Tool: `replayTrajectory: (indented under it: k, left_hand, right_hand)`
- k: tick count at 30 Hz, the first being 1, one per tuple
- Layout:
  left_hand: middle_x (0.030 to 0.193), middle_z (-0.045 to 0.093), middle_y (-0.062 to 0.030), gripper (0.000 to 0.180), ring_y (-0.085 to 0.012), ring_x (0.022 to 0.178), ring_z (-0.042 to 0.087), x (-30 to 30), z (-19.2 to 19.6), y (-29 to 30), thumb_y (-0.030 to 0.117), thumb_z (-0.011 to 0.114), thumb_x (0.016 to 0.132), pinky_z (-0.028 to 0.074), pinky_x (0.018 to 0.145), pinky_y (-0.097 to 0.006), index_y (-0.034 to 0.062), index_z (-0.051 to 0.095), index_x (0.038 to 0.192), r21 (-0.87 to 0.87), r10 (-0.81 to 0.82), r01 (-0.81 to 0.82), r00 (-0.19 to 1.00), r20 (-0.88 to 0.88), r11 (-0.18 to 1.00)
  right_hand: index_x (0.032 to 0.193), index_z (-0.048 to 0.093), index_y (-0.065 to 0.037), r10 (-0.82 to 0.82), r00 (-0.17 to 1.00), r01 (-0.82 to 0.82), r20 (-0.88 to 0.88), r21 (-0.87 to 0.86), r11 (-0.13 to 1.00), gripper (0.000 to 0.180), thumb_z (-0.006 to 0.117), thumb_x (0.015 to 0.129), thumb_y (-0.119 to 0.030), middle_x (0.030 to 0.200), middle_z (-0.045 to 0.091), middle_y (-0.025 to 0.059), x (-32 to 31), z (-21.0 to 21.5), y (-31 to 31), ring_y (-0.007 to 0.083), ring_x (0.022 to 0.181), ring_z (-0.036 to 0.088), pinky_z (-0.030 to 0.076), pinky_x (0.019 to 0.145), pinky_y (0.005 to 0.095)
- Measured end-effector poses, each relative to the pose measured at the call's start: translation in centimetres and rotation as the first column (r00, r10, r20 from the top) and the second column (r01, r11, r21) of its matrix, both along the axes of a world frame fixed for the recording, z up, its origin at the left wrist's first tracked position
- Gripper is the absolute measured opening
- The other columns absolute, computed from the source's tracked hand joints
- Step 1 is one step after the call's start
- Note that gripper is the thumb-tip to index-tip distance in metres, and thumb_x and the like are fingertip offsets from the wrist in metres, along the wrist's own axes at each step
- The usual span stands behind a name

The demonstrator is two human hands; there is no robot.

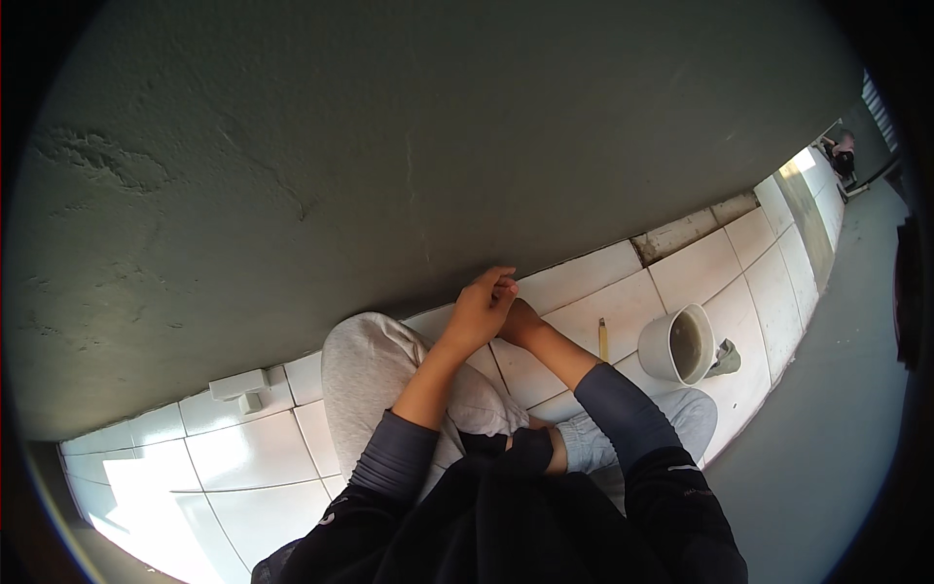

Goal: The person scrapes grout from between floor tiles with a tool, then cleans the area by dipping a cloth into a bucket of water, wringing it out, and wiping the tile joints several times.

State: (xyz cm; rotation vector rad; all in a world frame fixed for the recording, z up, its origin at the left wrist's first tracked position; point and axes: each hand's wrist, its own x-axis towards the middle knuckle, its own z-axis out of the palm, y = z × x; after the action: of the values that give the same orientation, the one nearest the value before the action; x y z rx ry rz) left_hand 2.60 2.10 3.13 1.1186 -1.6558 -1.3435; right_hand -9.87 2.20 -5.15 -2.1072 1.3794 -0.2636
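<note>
My left hand [479, 313] and my right hand [522, 322] are close together above the tiles, right by the foot of the grey wall [409, 146]. The left hand's fingers are bent inward, partly over the right hand. Whatever they hold, if anything, is out of sight. Behind the left hand, the right hand's fingers are hidden. To the right of my hands a slim yellow tool [603, 341] lies on the floor. Beyond it stands a white tub [656, 352] with grey, murky contents, and a crumpled grey-green cloth [725, 358] touches its right side.
White floor tiles [248, 456] run along the wall under my folded legs [365, 389]. A bare, rough strip [681, 234] interrupts them at the wall's base. White pieces [239, 386] lie at the left. A grey surface [827, 419] borders the right; a person [843, 154] is far off.
</note>
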Motion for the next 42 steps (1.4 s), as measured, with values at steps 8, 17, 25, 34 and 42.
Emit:
replayTrajectory:
  k: [8,17,25,34,42]
  left_hand:
    - [0.094,0.064,-0.0149,0.028,-0.0231,0.087,0.063,-0.7,-2.1,0.5,0.010,0.056,0.085,0.049,0.076,-0.031,-0.0004,0.055,0.112,-0.037,-0.015,0.015,1.000,0.009,0.999]
    - [0.099,0.063,-0.0106,0.026,-0.0176,0.092,0.060,-1.7,-2.9,1.2,0.008,0.053,0.089,0.048,0.081,-0.029,-0.0003,0.054,0.114,0.042,-0.107,0.107,0.994,0.004,0.993]
    - [0.098,0.062,-0.0132,0.026,-0.0199,0.090,0.062,-3.7,-3.2,3.2,0.011,0.054,0.089,0.049,0.078,-0.030,0.0002,0.053,0.112,0.043,-0.264,0.260,0.950,0.165,0.965]
    - [0.096,0.061,-0.0133,0.026,-0.0219,0.090,0.061,-5.2,-5.2,6.2,0.010,0.053,0.087,0.050,0.079,-0.032,0.0006,0.053,0.111,0.081,-0.445,0.438,0.875,0.189,0.895]
    - [0.095,0.061,-0.0133,0.025,-0.0234,0.088,0.061,-5.8,-5.2,6.4,0.011,0.051,0.088,0.050,0.077,-0.032,0.0005,0.053,0.111,0.056,-0.496,0.496,0.842,0.212,0.867]
  right_hand:
    - [0.114,0.053,-0.013,0.054,0.980,-0.037,-0.193,0.093,0.995,0.033,0.049,0.085,-0.027,0.120,0.053,0.0059,-1.7,1.7,-0.2,0.0257,0.102,0.057,0.050,0.078,0.0403]
    - [0.123,0.050,-0.026,0.001,0.925,0.034,-0.380,0.084,0.996,0.037,0.048,0.087,-0.022,0.130,0.046,0.0003,-6.2,2.4,-0.7,0.0257,0.111,0.051,0.053,0.079,0.0342]
    - [0.123,0.051,-0.028,0.129,0.876,-0.244,-0.465,-0.196,0.950,0.044,0.051,0.082,-0.012,0.135,0.042,-0.0051,-12.3,-0.2,-1.0,0.0274,0.117,0.043,0.053,0.081,0.0333]
    - [0.121,0.052,-0.027,0.140,0.889,-0.247,-0.436,-0.198,0.949,0.044,0.053,0.080,-0.011,0.135,0.041,-0.0039,-14.8,-0.4,-1.8,0.0264,0.115,0.044,0.051,0.084,0.0334]
    - [0.121,0.052,-0.026,0.149,0.863,-0.260,-0.483,-0.170,0.951,0.042,0.053,0.081,-0.013,0.136,0.040,-0.0022,-18.2,-0.6,-2.5,0.0262,0.116,0.043,0.051,0.085,0.0341]
